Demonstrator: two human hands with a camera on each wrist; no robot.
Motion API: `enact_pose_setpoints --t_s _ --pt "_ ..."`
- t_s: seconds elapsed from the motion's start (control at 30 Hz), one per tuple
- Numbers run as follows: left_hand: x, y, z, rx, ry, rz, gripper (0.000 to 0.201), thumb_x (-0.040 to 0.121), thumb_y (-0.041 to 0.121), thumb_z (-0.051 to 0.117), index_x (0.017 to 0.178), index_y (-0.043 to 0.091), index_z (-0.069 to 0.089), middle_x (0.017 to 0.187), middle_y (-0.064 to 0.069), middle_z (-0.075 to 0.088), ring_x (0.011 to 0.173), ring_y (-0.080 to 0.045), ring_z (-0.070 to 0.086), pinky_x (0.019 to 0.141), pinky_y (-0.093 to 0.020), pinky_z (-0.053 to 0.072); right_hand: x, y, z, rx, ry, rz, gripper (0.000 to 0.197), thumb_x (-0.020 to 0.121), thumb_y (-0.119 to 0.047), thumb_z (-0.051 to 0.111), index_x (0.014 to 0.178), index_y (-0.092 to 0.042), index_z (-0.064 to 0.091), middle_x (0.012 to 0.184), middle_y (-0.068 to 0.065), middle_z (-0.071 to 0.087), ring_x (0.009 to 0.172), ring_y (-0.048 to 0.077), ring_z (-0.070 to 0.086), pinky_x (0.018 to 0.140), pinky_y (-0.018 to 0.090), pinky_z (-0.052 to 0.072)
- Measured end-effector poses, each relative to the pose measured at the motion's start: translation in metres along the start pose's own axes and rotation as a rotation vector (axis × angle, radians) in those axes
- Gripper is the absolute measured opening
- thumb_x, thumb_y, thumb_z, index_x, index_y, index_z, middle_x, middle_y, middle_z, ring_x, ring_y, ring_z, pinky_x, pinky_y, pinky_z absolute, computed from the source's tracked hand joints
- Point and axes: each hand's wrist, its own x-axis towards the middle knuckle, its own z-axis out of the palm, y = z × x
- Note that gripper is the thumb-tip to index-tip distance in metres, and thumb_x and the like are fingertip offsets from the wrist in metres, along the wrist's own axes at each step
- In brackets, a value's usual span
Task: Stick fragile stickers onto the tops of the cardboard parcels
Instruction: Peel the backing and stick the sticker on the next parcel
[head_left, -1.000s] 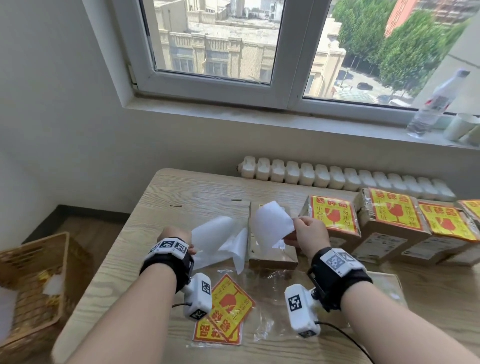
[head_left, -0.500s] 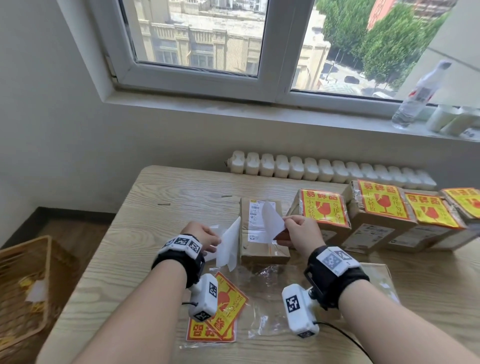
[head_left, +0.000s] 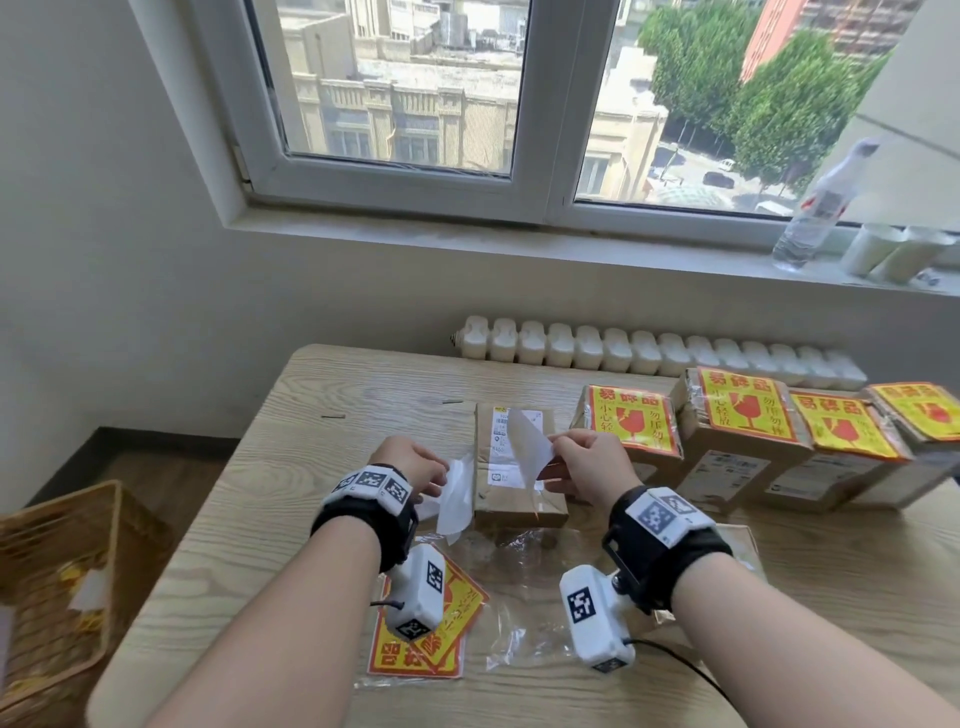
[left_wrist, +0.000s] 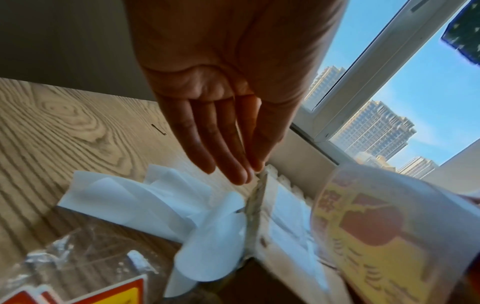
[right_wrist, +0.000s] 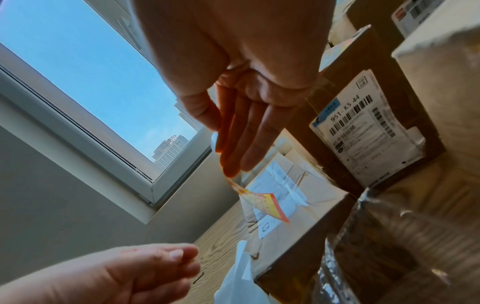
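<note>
A brown cardboard parcel (head_left: 514, 508) with a white shipping label lies mid-table. My right hand (head_left: 558, 447) pinches a peeled fragile sticker (head_left: 527, 449) by its edge just above the parcel top, white back towards the head view. Its yellow-and-red print shows in the left wrist view (left_wrist: 389, 226) and in the right wrist view (right_wrist: 262, 202). My left hand (head_left: 436, 475) hovers left of the parcel with straight fingers (left_wrist: 228, 156) and holds nothing. White backing papers (head_left: 457, 493) lie beside it on the table.
Several parcels with yellow fragile stickers (head_left: 631, 421) line the table's right side. A plastic bag with spare stickers (head_left: 421, 649) lies near the front edge. A wicker basket (head_left: 57, 571) stands on the floor at the left. A bottle (head_left: 815, 208) stands on the sill.
The backing came off to the left and now rests beside the parcel, out of my left hand. My right hand lowered the sticker over the parcel's label.
</note>
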Motion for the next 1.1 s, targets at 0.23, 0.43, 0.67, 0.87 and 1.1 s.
enact_pose_setpoints --t_s 0.23,0.43,0.67,0.87,1.1 --pt "-0.042 0.063 0.019 -0.229 -0.13 0.112 0.031 0.095 0.033 0.054 0.093 0.003 0.065 0.079 -0.008 0.07 0.066 -0.017 0.066 0.067 -0.026 0.055 -0.022 -0.023 -0.015 -0.058 -0.134 -0.131 0.021 0.09 -0.005 0.055 0.08 -0.012 0.071 0.079 0.01 0.071 0.072 0.016 0.066 0.063 0.029 0.055" --pt "-0.069 0.086 0.03 -0.301 -0.125 0.116 0.041 0.086 0.038 0.066 0.099 0.001 0.059 0.08 -0.012 0.072 0.069 -0.02 0.071 0.062 -0.028 0.058 -0.047 -0.034 -0.039 -0.111 -0.211 -0.23 0.013 0.089 -0.009 0.062 0.084 -0.015 0.072 0.081 0.004 0.068 0.078 0.013 0.062 0.065 0.025 0.054" --pt "-0.097 0.102 0.051 -0.317 -0.107 0.15 0.005 0.088 0.003 0.053 0.085 0.005 0.054 0.069 -0.011 0.065 0.046 -0.013 0.065 0.055 -0.025 0.054 -0.06 -0.028 -0.075 -0.179 -0.2 -0.307 0.014 0.083 -0.032 0.073 0.087 -0.019 0.074 0.081 -0.002 0.071 0.08 0.013 0.065 0.075 0.033 0.055" --pt "-0.112 0.107 0.067 -0.327 -0.175 0.209 0.012 0.093 0.006 0.055 0.103 0.0 0.057 0.086 -0.013 0.068 0.068 -0.02 0.067 0.052 -0.023 0.057 -0.054 -0.014 -0.127 -0.238 0.035 -0.271 0.011 0.079 -0.025 0.077 0.087 -0.026 0.07 0.099 -0.005 0.068 0.097 0.014 0.063 0.089 0.04 0.055" --pt "-0.128 0.109 0.099 -0.409 -0.26 0.197 0.004 0.093 0.006 0.056 0.09 0.003 0.056 0.085 -0.013 0.069 0.072 -0.021 0.068 0.061 -0.025 0.059 -0.051 0.012 -0.161 -0.129 0.048 -0.099 0.032 0.079 -0.008 0.077 0.103 -0.012 0.057 0.1 0.01 0.066 0.089 0.023 0.069 0.077 0.037 0.059"
